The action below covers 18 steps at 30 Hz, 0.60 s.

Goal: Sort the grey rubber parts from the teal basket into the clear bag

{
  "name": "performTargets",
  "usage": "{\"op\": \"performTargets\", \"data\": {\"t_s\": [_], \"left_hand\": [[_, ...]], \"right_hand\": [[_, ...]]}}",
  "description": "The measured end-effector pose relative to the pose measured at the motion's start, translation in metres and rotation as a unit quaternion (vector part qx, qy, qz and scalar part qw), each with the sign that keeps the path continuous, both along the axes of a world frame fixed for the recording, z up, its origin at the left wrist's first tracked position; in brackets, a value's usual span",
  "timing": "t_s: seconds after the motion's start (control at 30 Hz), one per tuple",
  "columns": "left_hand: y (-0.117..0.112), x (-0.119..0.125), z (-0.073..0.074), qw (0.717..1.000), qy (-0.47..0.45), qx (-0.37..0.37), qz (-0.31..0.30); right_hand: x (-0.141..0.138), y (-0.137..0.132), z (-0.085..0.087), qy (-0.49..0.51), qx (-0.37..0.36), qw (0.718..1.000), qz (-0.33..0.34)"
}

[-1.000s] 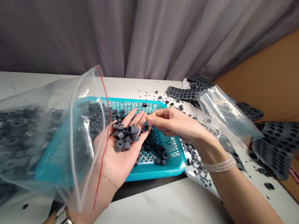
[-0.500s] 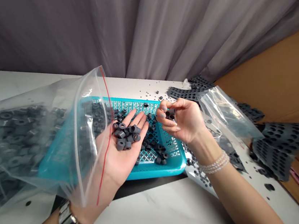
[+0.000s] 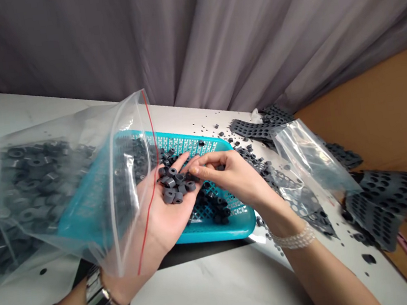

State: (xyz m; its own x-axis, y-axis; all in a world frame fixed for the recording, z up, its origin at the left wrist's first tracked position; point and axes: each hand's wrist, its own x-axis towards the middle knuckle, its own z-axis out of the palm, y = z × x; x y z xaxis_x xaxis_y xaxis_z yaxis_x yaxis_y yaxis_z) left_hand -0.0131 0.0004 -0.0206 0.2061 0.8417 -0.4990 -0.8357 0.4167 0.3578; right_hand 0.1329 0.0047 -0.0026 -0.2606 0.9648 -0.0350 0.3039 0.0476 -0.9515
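Note:
My left hand (image 3: 170, 218) lies palm up with its fingers extended, cradling a small heap of dark grey, foam-like rings (image 3: 177, 183). Its wrist passes under the open mouth of a clear zip bag (image 3: 114, 148), which has a red strip along its edge. Many similar rings fill the far left of that bag. Over the fingertips of the left palm, my right hand (image 3: 224, 172) is closed in a pinch at a ring. Its curled inner fingers are partly hidden. Beneath both hands stands a turquoise perforated basket (image 3: 249, 226) with more rings inside.
On the right lie punched dark foam sheets (image 3: 383, 199) and another clear plastic bag (image 3: 311, 154). Small dark offcuts (image 3: 252, 156) are scattered over the white table (image 3: 221, 294). A grey curtain (image 3: 174, 37) hangs behind, with a brown panel (image 3: 375, 101) at the right.
My right hand has moved left and slightly down, turning over to pinch at the heap; earlier it held a few rings in its curled fingers. My left hand remains palm up.

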Motion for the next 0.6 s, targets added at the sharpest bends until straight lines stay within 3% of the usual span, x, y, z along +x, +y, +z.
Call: {"op": "performTargets", "data": {"t_s": [0.23, 0.43, 0.5, 0.6], "left_hand": [[-0.001, 0.005, 0.005, 0.998, -0.058, 0.014, -0.008], [-0.001, 0.007, 0.012, 0.995, -0.096, -0.029, -0.002], [-0.002, 0.008, 0.014, 0.994, -0.098, -0.038, 0.003], [-0.002, 0.008, 0.016, 0.994, -0.103, -0.038, 0.001]], "right_hand": [[0.003, 0.007, -0.009, 0.159, -0.089, 0.979, -0.095], [0.006, 0.011, -0.014, 0.214, -0.055, 0.962, -0.162], [0.007, 0.013, -0.014, 0.275, -0.072, 0.943, -0.172], [0.010, 0.015, -0.011, 0.396, -0.148, 0.890, -0.168]]}}
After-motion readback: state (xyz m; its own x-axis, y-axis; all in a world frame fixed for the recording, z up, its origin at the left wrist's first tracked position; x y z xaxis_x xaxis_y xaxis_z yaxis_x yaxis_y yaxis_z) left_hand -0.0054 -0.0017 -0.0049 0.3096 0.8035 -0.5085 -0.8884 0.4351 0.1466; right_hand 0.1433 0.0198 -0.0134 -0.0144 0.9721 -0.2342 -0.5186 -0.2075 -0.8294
